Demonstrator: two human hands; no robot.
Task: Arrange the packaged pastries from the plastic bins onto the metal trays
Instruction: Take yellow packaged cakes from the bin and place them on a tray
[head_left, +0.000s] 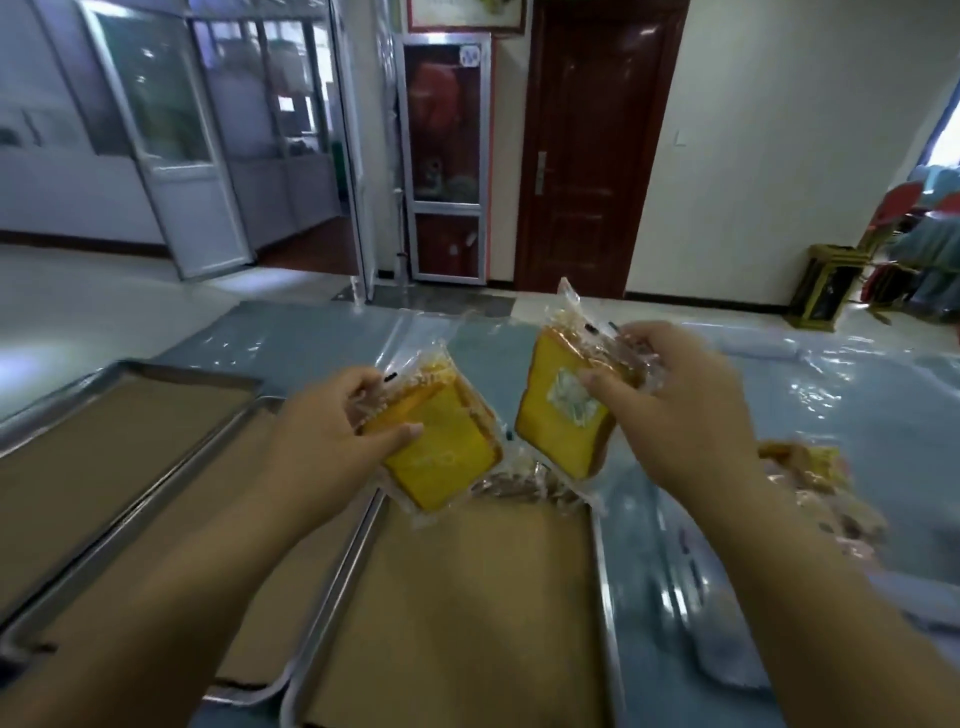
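Gripping one wrapped pastry each, both hands hover over the counter (649, 545). The left hand (332, 431) curls thumb and fingers round the left pastry (441, 462), tilted above the far end of the near tray (467, 623). The right hand (670, 395) pinches the right pastry (556, 421) by its top, just beside the left one but apart. Below and between the hands a third pack (524, 486) lies at the tray's far rim. Blurred packs (810, 467) lie right of the right hand; the left trays (119, 447) lie beyond the left hand.
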